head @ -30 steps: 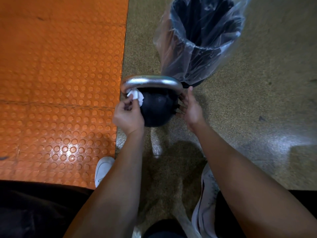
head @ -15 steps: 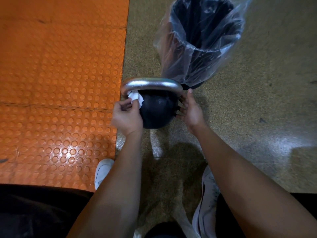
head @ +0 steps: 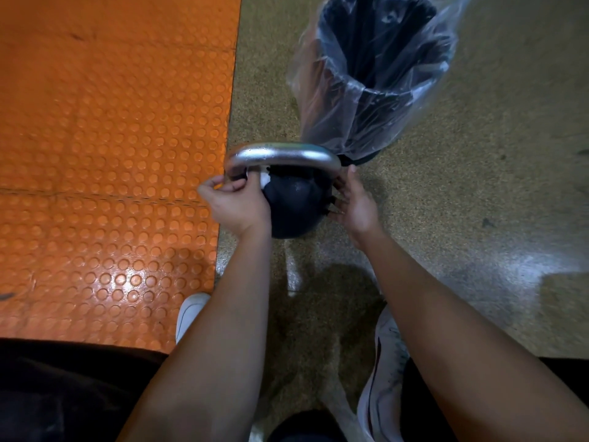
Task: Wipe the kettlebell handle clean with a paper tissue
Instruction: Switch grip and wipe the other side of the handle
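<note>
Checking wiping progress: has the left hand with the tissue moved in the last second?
Yes. The left hand has shifted slightly leftward along the handle's left end, toward the orange mat; less tissue shows.

A black round kettlebell [head: 294, 202] with a curved silver handle [head: 283, 156] is seen upright on a speckled floor. A small white paper tissue [head: 264, 179] is pressed against the handle's left leg, mostly hidden.
</note>
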Demonstrator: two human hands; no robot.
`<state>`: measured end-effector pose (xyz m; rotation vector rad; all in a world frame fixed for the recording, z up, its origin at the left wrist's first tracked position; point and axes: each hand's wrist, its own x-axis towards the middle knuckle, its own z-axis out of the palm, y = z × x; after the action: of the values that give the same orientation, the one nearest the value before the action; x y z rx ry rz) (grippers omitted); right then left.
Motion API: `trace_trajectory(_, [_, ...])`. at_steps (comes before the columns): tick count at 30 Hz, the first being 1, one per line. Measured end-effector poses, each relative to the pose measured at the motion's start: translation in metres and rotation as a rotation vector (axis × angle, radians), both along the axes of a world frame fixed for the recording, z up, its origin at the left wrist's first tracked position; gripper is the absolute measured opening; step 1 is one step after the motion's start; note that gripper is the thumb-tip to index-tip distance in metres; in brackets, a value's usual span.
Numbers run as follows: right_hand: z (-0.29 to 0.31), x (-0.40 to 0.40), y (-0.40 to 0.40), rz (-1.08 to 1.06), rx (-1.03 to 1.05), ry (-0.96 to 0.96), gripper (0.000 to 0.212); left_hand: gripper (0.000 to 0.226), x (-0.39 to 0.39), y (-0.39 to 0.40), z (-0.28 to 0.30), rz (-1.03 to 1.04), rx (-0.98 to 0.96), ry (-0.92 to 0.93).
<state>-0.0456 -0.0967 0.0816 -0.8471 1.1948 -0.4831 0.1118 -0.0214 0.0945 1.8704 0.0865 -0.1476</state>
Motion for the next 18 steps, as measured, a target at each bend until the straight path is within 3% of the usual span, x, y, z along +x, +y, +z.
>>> trace_trajectory(5, [-0.001,0.001,0.0,-0.023,-0.008,-0.004,0.041,0.045,-0.009,0.013,-0.007,-0.016,-0.032,-0.026])
trace_trajectory(11, [-0.002,0.001,-0.001,-0.008,0.005,-0.02,0.041,0.051,-0.001,0.001,0.002,-0.004,0.031,0.097])
trace_trajectory(18, [-0.006,-0.001,-0.003,0.009,0.011,-0.028,0.04,0.036,-0.001,0.03,-0.012,-0.198,0.091,0.073])
